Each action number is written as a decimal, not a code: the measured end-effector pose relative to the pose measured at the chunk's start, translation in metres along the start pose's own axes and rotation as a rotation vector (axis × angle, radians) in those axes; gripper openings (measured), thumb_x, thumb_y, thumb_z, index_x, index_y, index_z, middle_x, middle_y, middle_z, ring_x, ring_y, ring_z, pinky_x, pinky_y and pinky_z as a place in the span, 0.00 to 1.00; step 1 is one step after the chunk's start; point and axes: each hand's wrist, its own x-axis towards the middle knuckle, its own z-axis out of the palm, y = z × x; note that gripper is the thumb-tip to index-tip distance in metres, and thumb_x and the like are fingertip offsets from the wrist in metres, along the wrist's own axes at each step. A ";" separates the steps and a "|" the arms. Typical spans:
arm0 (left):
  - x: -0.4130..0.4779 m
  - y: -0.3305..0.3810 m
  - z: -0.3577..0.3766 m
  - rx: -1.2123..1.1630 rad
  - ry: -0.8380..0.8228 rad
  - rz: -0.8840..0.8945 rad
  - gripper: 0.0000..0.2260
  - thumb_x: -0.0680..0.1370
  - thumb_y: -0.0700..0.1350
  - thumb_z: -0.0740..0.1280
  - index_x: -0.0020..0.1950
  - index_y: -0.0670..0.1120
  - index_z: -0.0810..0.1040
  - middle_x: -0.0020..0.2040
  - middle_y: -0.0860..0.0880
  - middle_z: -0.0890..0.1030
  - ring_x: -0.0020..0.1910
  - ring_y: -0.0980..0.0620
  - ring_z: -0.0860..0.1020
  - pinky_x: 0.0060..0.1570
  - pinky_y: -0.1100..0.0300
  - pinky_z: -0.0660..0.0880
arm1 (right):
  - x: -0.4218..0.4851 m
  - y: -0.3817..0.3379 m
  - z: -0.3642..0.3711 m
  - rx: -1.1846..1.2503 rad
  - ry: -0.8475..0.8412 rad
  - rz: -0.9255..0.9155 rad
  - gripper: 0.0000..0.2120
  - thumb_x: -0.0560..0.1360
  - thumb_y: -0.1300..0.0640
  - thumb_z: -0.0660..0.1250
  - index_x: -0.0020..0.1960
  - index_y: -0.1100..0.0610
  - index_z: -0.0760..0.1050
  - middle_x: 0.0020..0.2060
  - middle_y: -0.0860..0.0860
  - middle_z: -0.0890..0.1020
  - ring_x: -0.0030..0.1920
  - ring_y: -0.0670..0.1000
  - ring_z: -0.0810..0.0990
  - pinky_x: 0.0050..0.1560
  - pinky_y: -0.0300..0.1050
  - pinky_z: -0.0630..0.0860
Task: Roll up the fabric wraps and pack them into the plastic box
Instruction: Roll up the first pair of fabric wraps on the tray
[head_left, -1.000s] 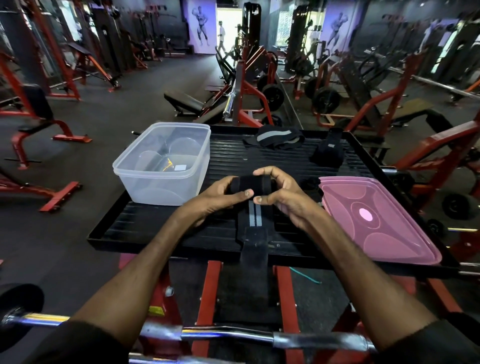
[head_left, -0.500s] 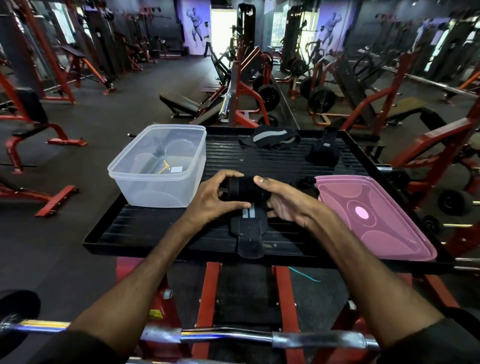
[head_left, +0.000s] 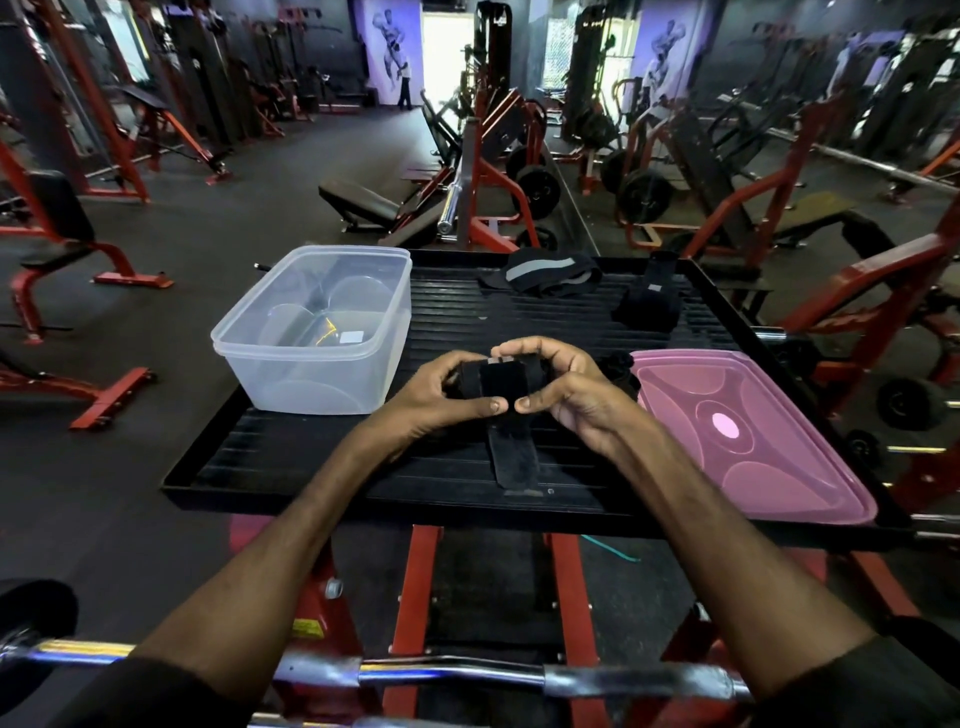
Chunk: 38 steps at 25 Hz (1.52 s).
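Note:
A black fabric wrap (head_left: 500, 382), mostly rolled, sits between my two hands over the middle of the black ribbed tray (head_left: 311, 462). My left hand (head_left: 441, 397) grips its left end and my right hand (head_left: 563, 387) grips its right end, thumbs nearly touching in front. A short loose tail (head_left: 511, 460) trails toward me on the tray. The clear plastic box (head_left: 317, 332) stands at the tray's left. A black wrap with a grey stripe (head_left: 540, 270) and another black wrap (head_left: 647, 304) lie at the far edge.
The pink lid (head_left: 748, 436) lies flat on the tray's right side. A small black item (head_left: 615, 366) sits just beyond my right hand, partly hidden. A chrome barbell (head_left: 467, 675) crosses below my forearms. Red gym machines and benches surround the stand.
The loose tail has grown much shorter as the roll took it up. Both hands have shifted slightly away from me, with fingers now curled over the top of the roll.

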 end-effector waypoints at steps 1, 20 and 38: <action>0.001 -0.003 0.000 0.036 0.046 0.058 0.21 0.71 0.41 0.79 0.62 0.47 0.79 0.56 0.52 0.85 0.58 0.55 0.82 0.62 0.55 0.78 | 0.002 -0.001 -0.002 0.054 -0.027 0.007 0.32 0.61 0.78 0.67 0.62 0.58 0.79 0.59 0.55 0.82 0.60 0.53 0.81 0.53 0.46 0.81; 0.004 0.008 -0.010 -0.245 -0.219 -0.175 0.21 0.79 0.56 0.67 0.71 0.53 0.74 0.66 0.47 0.81 0.66 0.44 0.79 0.73 0.43 0.66 | 0.011 -0.010 0.008 0.009 0.143 -0.095 0.21 0.69 0.64 0.77 0.61 0.55 0.78 0.52 0.51 0.82 0.51 0.49 0.82 0.51 0.45 0.80; 0.006 0.009 0.006 -0.076 0.145 0.091 0.31 0.65 0.43 0.82 0.64 0.54 0.75 0.63 0.48 0.81 0.64 0.50 0.79 0.69 0.50 0.74 | 0.009 -0.018 0.009 0.114 0.011 0.168 0.24 0.69 0.59 0.73 0.64 0.49 0.76 0.51 0.49 0.84 0.49 0.48 0.83 0.48 0.49 0.78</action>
